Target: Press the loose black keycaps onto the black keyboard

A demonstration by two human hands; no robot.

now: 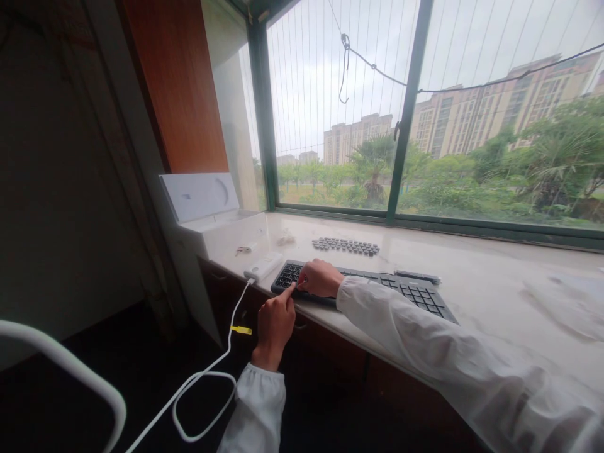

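Note:
A black keyboard [372, 277] lies along the front edge of the white marbled sill. My right hand [321, 278] is over its left part, fingers curled in a pinch; what they hold is hidden or too small to name. My left hand [275, 321] comes up from below the front edge. Its index finger is stretched out to the keyboard's near edge, right beside my right fingertips, while the other fingers are curled. Behind the keyboard, loose keycaps [346, 245] lie in rows. Both my arms wear white sleeves.
An open white box [226, 226] stands at the sill's left end. Near it are a white device [263, 267] with a white cable [231, 340] plugged in and a small white item [246, 248]. A dark bar-shaped object [418, 277] lies behind the keyboard. Clear plastic [564, 308] is at right.

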